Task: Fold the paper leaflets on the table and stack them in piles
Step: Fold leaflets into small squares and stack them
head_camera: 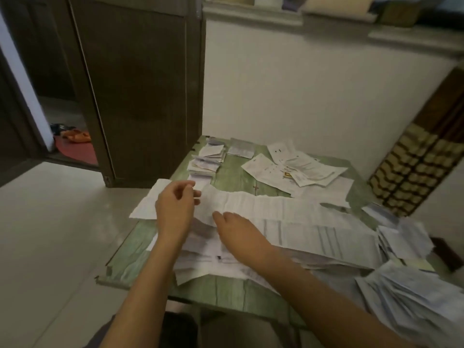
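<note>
L hand (175, 208) pinches leaflet (276, 205), R hand (238, 228) atop.

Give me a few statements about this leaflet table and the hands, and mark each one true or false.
1. The table has a green top. True.
2. Its far left corner holds folded piles. True.
3. The right hand holds a pen. False: it lies flat on the long leaflet and holds nothing.
4. The door is white. False: it is dark brown.
5. Near the table's far right lie unfolded sheets, spread loosely. True.
</note>
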